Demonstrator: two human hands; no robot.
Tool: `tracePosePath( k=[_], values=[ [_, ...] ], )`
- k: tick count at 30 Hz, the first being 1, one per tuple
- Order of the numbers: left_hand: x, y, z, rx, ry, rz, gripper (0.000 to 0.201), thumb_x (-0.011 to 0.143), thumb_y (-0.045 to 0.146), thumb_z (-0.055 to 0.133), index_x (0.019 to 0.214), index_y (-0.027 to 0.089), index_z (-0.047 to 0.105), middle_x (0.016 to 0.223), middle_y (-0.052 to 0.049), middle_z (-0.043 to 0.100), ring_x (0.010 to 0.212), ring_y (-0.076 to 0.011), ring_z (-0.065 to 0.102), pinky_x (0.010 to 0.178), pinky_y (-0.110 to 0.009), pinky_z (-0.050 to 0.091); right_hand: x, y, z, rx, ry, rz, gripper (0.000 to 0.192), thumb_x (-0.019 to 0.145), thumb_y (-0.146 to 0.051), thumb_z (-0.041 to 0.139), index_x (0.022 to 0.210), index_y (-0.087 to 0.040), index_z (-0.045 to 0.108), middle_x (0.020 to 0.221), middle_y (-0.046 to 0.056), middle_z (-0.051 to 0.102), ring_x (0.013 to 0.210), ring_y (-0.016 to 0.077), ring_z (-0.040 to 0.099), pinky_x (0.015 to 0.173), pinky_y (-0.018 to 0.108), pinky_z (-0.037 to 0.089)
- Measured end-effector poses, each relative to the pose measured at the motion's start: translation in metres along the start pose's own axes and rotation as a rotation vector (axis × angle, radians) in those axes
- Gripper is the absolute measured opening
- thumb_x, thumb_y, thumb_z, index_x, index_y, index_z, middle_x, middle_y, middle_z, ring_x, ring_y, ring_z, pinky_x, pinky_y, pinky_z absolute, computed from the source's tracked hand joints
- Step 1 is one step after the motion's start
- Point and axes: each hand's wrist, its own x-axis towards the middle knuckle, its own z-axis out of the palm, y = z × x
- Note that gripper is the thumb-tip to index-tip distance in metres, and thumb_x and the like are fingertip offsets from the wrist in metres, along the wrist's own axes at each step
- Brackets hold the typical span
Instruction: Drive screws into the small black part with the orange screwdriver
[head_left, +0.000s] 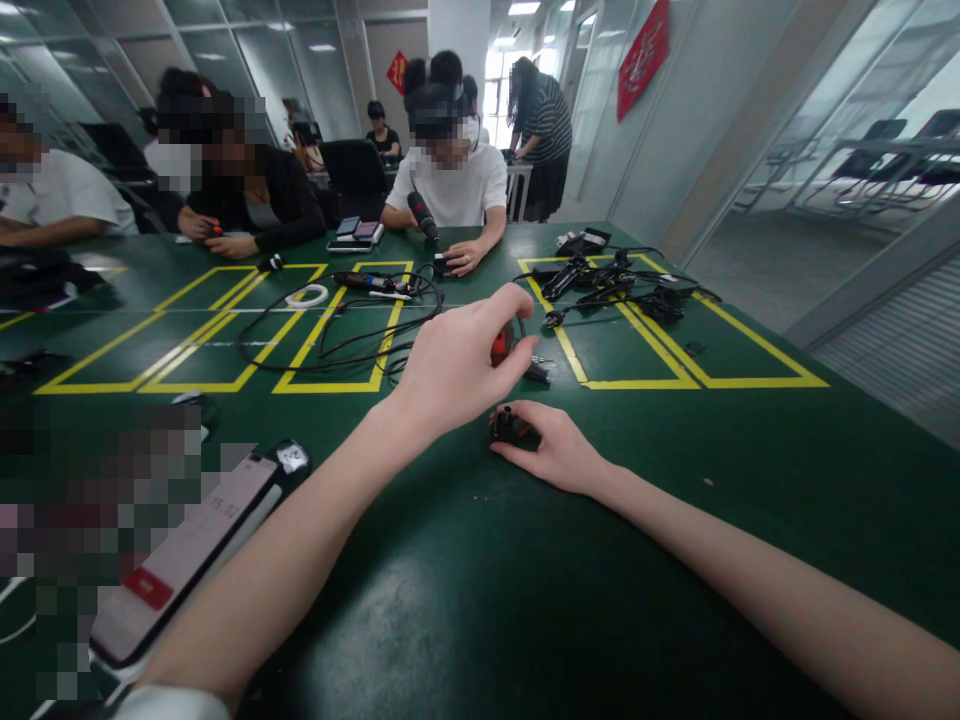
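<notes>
My left hand [471, 352] is raised above the table with its fingers curled round a red-and-black tool [500, 346]. Most of that tool is hidden by the hand, so its exact kind does not show. Just below, my right hand [559, 446] rests on the table and grips a small black block-like part [502, 425] between thumb and fingers. A small brass-coloured piece shows at the top of this part. Beyond the left thumb lies a dark item [537, 373] next to thin metal tips.
Black cables and adapters [600, 280] lie at the back right. A corded black tool [367, 280] and a white ring [306, 296] are on the green table [675, 560]. At the left is a phone [195, 550]. Co-workers sit opposite, one holding a black power screwdriver [422, 214].
</notes>
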Motion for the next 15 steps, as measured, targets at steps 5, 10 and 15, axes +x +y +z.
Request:
tracePosePath(
  k=[5, 10, 15],
  values=[
    [0.0, 0.001, -0.02, -0.13, -0.208, 0.053, 0.051, 0.081, 0.011, 0.06, 0.131, 0.018, 0.055, 0.096, -0.002, 0.071, 0.077, -0.0152, 0.065, 0.068, -0.026, 0.047, 0.0, 0.0, 0.0, -0.003, 0.0, -0.013, 0.021, 0.09, -0.03, 0.074, 0.107, -0.019, 0.067, 0.103, 0.01, 0.077, 0.093, 0.0275, 0.075, 0.085, 0.042, 0.062],
    [0.0, -0.002, -0.026, -0.102, -0.226, 0.127, 0.045, 0.085, 0.009, 0.059, 0.128, 0.019, 0.058, 0.109, -0.005, 0.071, 0.085, -0.0161, 0.067, 0.075, -0.027, 0.05, 0.0, 0.001, 0.0, -0.006, 0.005, -0.013, 0.021, 0.09, -0.031, 0.075, 0.107, -0.021, 0.067, 0.102, 0.009, 0.077, 0.091, 0.0262, 0.075, 0.084, 0.041, 0.062],
    [0.0, -0.002, -0.017, -0.016, -0.173, 0.123, 0.039, 0.093, 0.016, 0.063, 0.132, 0.02, 0.059, 0.095, -0.002, 0.072, 0.082, -0.0169, 0.067, 0.071, -0.026, 0.046, -0.001, 0.003, 0.001, -0.011, 0.005, -0.002, 0.024, 0.091, -0.033, 0.075, 0.11, -0.02, 0.067, 0.106, 0.01, 0.078, 0.09, 0.0257, 0.075, 0.082, 0.04, 0.063]
  ],
)
